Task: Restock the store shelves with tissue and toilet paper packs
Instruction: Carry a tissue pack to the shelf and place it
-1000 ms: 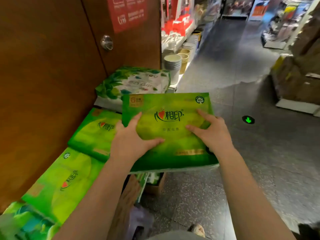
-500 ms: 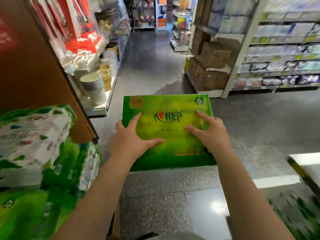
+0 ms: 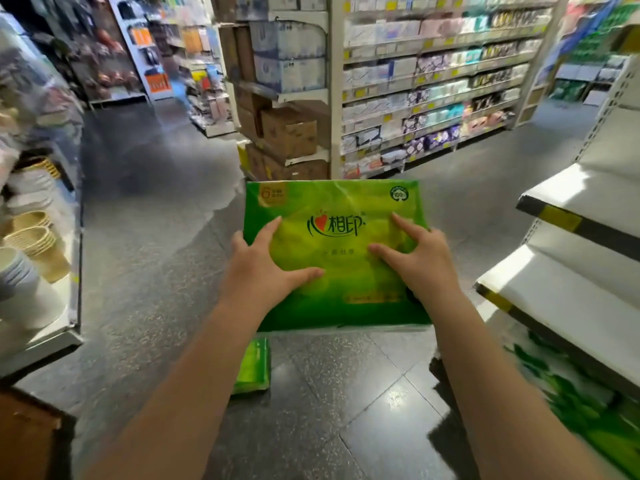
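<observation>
Head view: left hand [image 3: 262, 271] lay on the near-left of the green tissue pack [image 3: 337, 258], thumb stretched across the top face, fingers curled over the left edge. Right hand [image 3: 417, 263] gripped the near-right side the same way, thumb and forefinger spread on top, remaining fingers wrapped past the right edge out of sight. Both hands held the pack between them, flat and level, in the air above the grey tiled floor [image 3: 156, 271], at the middle of the aisle.

Pack print: dark Chinese characters 心相印 with a red heart in the first, centred on the top face. Gold corner patch at far-left showed a "6"; round seal at far-right read "100%". Smaller line under the logo and gold strip near the front edge too blurred to read.

A second green pack [image 3: 254, 367] lay on the floor below and just left of the held one. White shelves [image 3: 561, 296] with yellow price tags stood to the right; green-and-white packs [image 3: 581, 407] beneath them, blurred. Stacked paper cups [image 3: 33, 244] on the left shelf. Cardboard boxes [image 3: 289, 133] at the end of the far stocked shelving [image 3: 433, 84]; labels there unreadable.
</observation>
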